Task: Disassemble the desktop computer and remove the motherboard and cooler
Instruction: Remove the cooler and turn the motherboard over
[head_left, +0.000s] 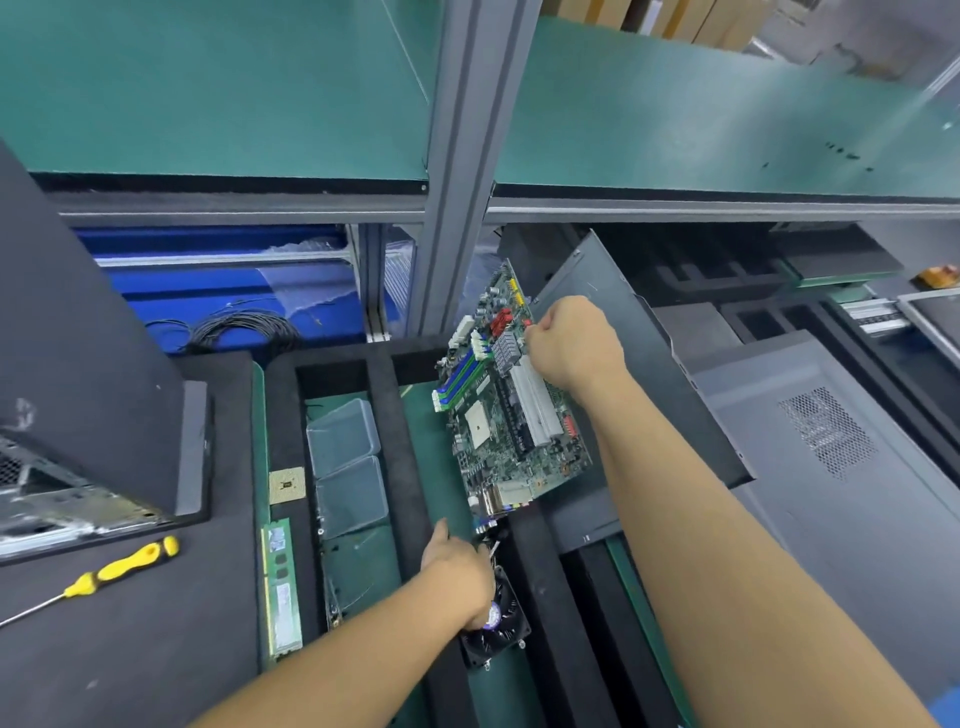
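The green motherboard (511, 410) is tilted above the black foam tray, its far edge raised. My right hand (574, 338) grips its right edge near the red connectors, fingers curled. The black cooler fan (501, 626) lies in the tray's near slot, and my left hand (457, 571) lies over it with fingers curled around its top. The open computer case (78, 483) stands at the left on a foam block. A side panel (618, 332) lies under the motherboard's right side.
A yellow-handled screwdriver (111, 569) lies near left. A CPU chip (287, 485), a RAM stick (281, 592) and clear plastic boxes (345, 465) sit in the tray. Another grey case (831, 447) lies at right. A coiled black cable (244, 330) is behind.
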